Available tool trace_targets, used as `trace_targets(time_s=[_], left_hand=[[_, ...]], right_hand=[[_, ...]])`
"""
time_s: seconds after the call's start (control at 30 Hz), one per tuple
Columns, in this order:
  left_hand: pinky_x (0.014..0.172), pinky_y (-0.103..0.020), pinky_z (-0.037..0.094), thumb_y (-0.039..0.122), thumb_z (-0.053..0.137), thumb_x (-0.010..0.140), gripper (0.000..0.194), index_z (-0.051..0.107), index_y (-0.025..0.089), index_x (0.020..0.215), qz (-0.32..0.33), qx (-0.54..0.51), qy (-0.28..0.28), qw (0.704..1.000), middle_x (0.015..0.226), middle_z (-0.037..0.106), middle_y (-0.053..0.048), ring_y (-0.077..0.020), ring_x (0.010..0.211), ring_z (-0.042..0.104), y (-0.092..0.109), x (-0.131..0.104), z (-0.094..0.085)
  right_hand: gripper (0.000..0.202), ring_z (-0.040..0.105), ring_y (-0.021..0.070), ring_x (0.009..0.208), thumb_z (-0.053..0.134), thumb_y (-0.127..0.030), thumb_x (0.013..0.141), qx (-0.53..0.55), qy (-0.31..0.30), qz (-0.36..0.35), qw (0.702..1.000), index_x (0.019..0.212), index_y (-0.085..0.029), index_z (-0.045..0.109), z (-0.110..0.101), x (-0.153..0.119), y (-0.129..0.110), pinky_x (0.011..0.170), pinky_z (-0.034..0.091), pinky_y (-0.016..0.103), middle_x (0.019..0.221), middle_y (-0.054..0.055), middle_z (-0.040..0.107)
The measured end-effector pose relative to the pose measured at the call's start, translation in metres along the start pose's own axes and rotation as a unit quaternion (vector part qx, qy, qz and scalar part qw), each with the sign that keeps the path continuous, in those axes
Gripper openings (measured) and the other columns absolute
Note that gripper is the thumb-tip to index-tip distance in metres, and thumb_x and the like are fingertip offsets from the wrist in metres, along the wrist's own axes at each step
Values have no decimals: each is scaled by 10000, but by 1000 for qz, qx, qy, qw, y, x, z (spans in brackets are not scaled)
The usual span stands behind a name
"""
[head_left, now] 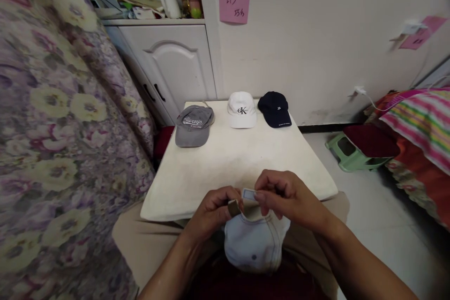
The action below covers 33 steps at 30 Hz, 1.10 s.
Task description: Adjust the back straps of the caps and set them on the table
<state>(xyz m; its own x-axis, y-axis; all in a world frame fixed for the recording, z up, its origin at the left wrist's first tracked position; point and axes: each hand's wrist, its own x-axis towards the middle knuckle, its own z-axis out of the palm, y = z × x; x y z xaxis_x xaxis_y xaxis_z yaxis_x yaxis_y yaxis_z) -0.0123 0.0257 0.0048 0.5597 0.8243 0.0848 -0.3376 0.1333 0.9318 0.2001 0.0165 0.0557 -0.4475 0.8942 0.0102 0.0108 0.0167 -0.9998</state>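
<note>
A light blue baseball cap (251,243) is held over my lap at the table's near edge, its crown towards me and its back opening up. My left hand (216,211) pinches a brown piece at one side of the opening, perhaps one end of the back strap. Between the thumb and fingers of my right hand (286,197) is the pale blue strap end (249,194). The two ends are apart. The cap's brim is hidden from view.
On the white table (232,164) lie a grey cap (193,126), a white cap (242,110) and a navy cap (274,109) along the far side. A floral curtain (70,150) hangs at left. A green stool (348,150) stands on the floor at right, beside a bed.
</note>
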Motion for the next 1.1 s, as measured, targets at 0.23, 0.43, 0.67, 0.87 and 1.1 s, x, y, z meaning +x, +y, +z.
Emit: trace_targets(time_s=[0.23,0.43,0.67,0.87,1.1], left_hand=[[609,-240,348,422,762,785,282,682,154,746,-22,-9,11,1000,711,552,-9,-132,655,476,-7,-4,-1],[631,-245,363,394,736,823,241,688,159,798,-24,19,-6,1000,747,572,-14,-136,690,499,-11,-5,-6],[638,-245,362,418,737,825,265,696,156,837,-45,31,10,998,760,583,-18,-139,708,511,-12,-4,-8],[646,-250,359,454,753,799,309,692,152,832,-52,50,10,997,750,579,-13,-142,708,502,-10,-3,-7],[641,-246,355,448,740,813,296,680,158,829,-51,86,23,995,752,579,-7,-138,699,484,-5,-1,-3]], right_hand=[[145,471,66,477,698,-281,867,6,-1,5,1000,798,-165,644,6,-1,2,458,371,179,561,-60,548],[130,464,53,459,716,-246,850,4,-2,15,1000,787,-162,641,5,-1,3,441,351,162,552,-71,541],[123,447,51,455,700,-246,855,-8,-14,21,1000,790,-162,637,2,-1,4,431,329,158,542,-74,530],[125,429,52,462,690,-251,860,-48,-8,18,999,786,-157,652,-1,0,2,441,314,170,533,-72,525],[136,425,58,464,664,-245,870,-86,-19,21,996,771,-160,627,-6,0,0,448,308,186,532,-72,515]])
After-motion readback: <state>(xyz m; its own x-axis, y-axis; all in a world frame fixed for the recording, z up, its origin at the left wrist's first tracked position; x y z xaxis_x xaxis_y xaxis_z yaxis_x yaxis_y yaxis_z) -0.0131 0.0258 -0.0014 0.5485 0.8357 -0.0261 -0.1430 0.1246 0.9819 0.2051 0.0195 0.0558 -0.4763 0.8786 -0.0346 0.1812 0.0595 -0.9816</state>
